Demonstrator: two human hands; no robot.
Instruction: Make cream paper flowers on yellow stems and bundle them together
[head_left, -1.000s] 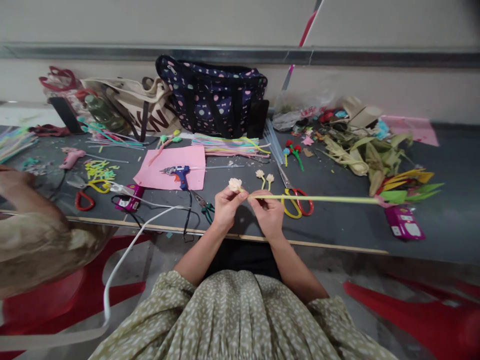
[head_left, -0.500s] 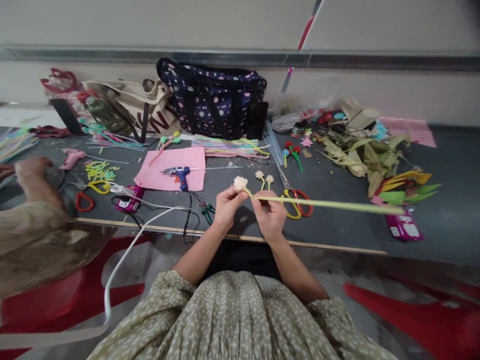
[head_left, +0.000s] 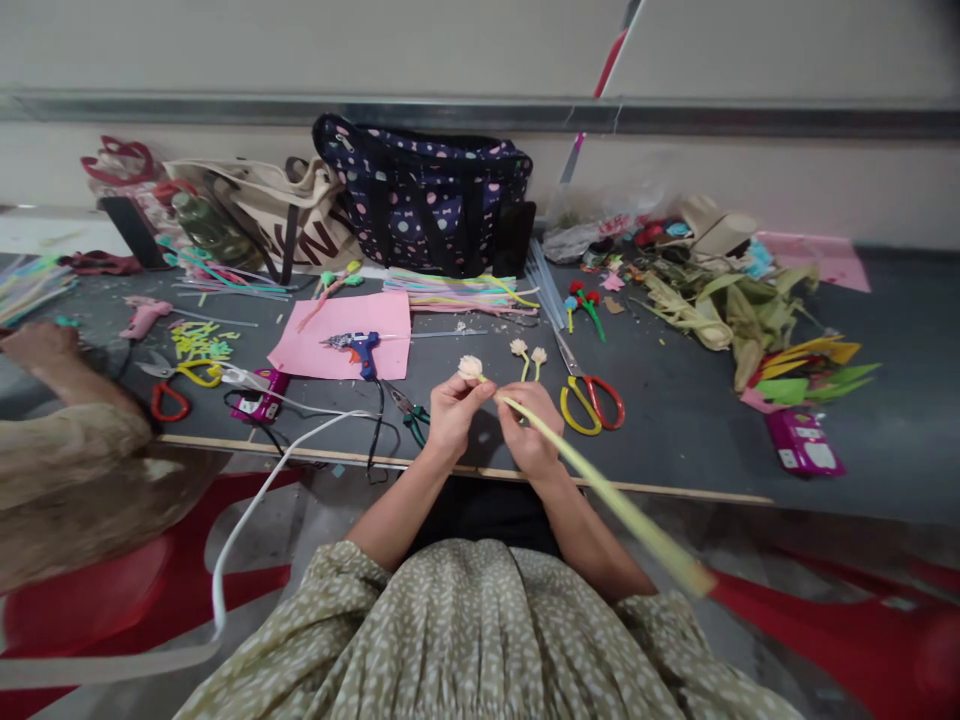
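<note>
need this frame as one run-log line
left hand: holds pale flower | right hand: holds yellow-green strip | beyond right hand: two small flowers, scissors

Out there, my forearms (head_left: 394,510) angled inward, my left hand (head_left: 452,418) and right hand (head_left: 529,442) close together, both pinching.

A dark blue spotty bag (head_left: 424,195) stands by the wall (head_left: 300,45). Left of the bag are a cream bag (head_left: 259,190) and a green bottle (head_left: 206,225). Far to the bag's right lie dry leaves (head_left: 694,315) and a pink sheet (head_left: 821,262). Lower than the bag, red chairs (head_left: 90,600) show on both sides
</note>
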